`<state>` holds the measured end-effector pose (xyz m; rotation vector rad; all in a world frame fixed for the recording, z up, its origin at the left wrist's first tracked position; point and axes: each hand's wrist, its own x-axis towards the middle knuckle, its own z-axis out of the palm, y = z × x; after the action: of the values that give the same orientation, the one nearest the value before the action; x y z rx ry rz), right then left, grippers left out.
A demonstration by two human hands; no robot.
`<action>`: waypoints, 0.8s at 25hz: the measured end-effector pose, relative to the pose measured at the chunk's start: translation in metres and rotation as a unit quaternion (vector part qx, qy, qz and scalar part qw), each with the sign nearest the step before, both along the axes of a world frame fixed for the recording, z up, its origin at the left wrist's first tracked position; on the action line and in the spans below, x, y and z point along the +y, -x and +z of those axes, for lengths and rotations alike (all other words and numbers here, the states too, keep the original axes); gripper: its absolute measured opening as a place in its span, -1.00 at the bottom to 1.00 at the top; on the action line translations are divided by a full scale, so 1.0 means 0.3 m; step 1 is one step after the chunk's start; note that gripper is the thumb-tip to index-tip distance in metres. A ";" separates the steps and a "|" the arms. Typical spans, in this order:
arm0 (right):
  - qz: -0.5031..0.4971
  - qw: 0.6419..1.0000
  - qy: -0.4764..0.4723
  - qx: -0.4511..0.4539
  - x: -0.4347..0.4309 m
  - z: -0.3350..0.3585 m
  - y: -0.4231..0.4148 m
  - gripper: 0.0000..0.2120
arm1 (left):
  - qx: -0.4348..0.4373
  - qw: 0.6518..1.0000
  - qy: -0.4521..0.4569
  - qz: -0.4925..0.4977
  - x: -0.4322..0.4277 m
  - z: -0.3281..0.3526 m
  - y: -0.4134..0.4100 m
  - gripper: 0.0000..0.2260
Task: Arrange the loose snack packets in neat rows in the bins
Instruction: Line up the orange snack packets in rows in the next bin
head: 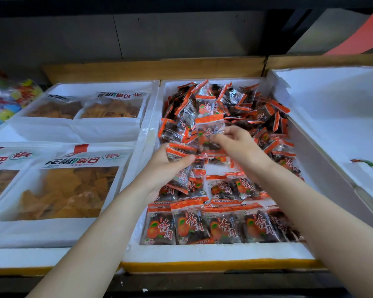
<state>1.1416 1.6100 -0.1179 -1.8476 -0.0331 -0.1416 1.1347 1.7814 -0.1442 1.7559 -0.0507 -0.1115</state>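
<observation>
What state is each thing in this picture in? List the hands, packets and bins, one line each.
left hand, gripping a bunch of packets
right hand, pinching a single packet above the heap
front rows, packets lying flat, neatly lined up
loose heap, jumbled at the back of the middle bin
middle bin, partly tidied
large crisp bags, sealed, lying flat in the left bins

Within the middle foam bin (202, 251), a loose packet heap (235, 104) crowds the far half and packed rows (202, 226) fill the near end, with one small bare patch (213, 168) between; the right-hand bin (332, 117) is mostly bare.
</observation>
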 end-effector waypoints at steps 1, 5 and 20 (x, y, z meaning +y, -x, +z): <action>-0.019 0.999 0.025 -0.006 -0.023 0.009 -0.003 -0.87 | -0.007 1.000 0.004 0.015 0.002 -0.003 -0.004 -0.72; 0.054 0.982 0.165 0.078 -0.070 0.005 0.001 -0.69 | -0.024 0.999 0.011 0.042 0.007 -0.008 -0.013 -0.69; 0.181 0.927 0.307 0.120 -0.113 -0.050 -0.020 -0.91 | -0.025 0.999 0.024 0.032 0.010 -0.015 -0.016 -0.56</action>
<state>1.1474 1.5762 -0.1328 -2.4334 -0.2728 0.3987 1.1394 1.7845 -0.1485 1.7107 -0.0328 -0.0205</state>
